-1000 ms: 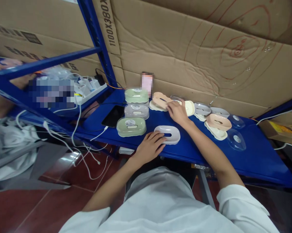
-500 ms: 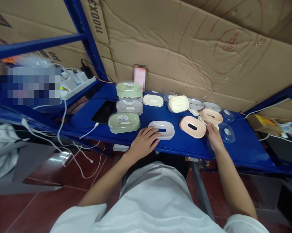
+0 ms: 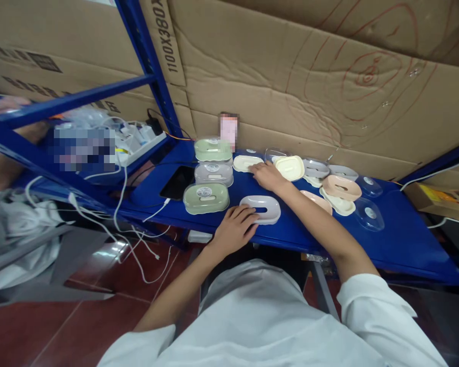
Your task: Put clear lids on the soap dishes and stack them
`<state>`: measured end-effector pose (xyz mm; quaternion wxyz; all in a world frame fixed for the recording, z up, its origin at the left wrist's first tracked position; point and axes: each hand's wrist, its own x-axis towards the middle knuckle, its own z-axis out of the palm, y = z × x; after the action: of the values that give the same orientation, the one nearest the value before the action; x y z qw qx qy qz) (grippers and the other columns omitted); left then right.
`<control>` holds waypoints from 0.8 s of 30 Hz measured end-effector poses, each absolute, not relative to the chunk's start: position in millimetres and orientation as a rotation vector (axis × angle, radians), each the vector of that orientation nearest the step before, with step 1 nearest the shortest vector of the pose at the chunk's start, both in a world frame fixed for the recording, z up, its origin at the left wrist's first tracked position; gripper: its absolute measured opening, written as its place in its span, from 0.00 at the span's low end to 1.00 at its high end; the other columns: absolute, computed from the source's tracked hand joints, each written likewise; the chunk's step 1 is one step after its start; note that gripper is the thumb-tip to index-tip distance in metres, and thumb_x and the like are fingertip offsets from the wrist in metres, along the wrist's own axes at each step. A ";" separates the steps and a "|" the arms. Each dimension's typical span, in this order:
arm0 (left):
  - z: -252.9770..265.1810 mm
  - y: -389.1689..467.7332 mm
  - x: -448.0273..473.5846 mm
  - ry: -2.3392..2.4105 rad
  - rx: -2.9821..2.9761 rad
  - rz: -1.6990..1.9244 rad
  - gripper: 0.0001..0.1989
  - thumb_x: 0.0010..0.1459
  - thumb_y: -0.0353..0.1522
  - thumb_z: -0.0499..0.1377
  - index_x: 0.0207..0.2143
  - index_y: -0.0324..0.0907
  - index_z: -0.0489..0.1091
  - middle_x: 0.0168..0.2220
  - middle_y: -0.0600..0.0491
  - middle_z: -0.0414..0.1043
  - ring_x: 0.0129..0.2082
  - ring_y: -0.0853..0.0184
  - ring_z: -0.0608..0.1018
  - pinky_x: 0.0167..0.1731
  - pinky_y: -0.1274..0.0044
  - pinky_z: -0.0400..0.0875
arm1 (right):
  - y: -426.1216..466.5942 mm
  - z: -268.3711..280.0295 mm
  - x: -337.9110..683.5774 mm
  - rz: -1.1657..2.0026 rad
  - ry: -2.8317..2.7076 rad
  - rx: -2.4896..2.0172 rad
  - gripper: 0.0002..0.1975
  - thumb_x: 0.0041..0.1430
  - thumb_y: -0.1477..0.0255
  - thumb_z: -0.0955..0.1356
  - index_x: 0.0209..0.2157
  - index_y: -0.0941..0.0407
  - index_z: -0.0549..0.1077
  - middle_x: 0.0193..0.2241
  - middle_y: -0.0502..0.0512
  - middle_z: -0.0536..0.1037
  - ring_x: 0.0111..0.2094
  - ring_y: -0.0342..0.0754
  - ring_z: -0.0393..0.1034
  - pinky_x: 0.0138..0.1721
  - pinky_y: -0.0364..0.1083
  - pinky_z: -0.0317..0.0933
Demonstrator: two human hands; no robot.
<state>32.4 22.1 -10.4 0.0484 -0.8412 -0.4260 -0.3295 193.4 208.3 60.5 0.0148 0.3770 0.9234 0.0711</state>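
Along the front of the blue table (image 3: pixel 397 252), my left hand (image 3: pixel 234 229) lies over the left end of a lilac slotted piece (image 3: pixel 272 211), its fingers loosely bent across the top near the slot. I touch the piece, but I cannot tell whether my thumb truly pinches it or my palm just steadies it.

Farther back, my right hand (image 3: pixel 269 177) is stretched out with its fingers partly spread, the tips at the right end of a flat cream base (image 3: pixel 243 163). I cannot tell whether they have closed on it. A pale yellow piece (image 3: pixel 289 167) sits just beside that hand, and a peach piece (image 3: pixel 318 202) is partly covered by my forearm.

I judge the step in hand to be getting hold of the cream base while the lilac piece is kept in place. Lifting the base would call for fingertips under its low rim, without nudging the yellow piece.

To the left stand three clear-covered dishes: a near green one (image 3: pixel 206 199), a lilac one (image 3: pixel 214 175) and a far green one (image 3: pixel 213 150). To the right, a loose clear cover (image 3: pixel 370 215) lies near a second peach piece (image 3: pixel 343 187).
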 end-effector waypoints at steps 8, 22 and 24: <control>-18.0 22.2 31.5 -1.358 -2.630 -1.003 0.13 0.72 0.34 0.58 0.55 0.46 0.75 0.59 0.48 0.78 0.64 0.55 0.74 0.62 0.59 0.70 | 182.3 108.3 209.4 0.080 2.865 1.217 0.15 0.73 0.71 0.65 0.54 0.60 0.78 0.51 0.64 0.83 0.50 0.55 0.78 0.51 0.50 0.65; -15.1 27.2 36.6 -1.487 -2.338 -1.549 0.15 0.73 0.32 0.56 0.59 0.46 0.71 0.57 0.46 0.78 0.61 0.58 0.76 0.65 0.59 0.71 | 2.9 3.2 329.6 -0.196 3.197 1.619 0.20 0.74 0.68 0.64 0.62 0.44 0.75 0.50 0.57 0.83 0.54 0.58 0.77 0.57 0.62 0.70; -9.7 25.4 36.7 -1.415 -2.368 -1.518 0.15 0.73 0.32 0.56 0.59 0.47 0.70 0.57 0.46 0.78 0.61 0.57 0.77 0.64 0.58 0.72 | 11.5 1.0 313.8 -0.195 3.272 1.492 0.19 0.74 0.68 0.64 0.62 0.45 0.75 0.50 0.57 0.83 0.53 0.57 0.78 0.60 0.62 0.68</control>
<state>36.7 25.4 -9.7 -0.0035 -0.7520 -0.4494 -0.4822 313.8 11.5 1.0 -0.2278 0.4035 0.8846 -0.0528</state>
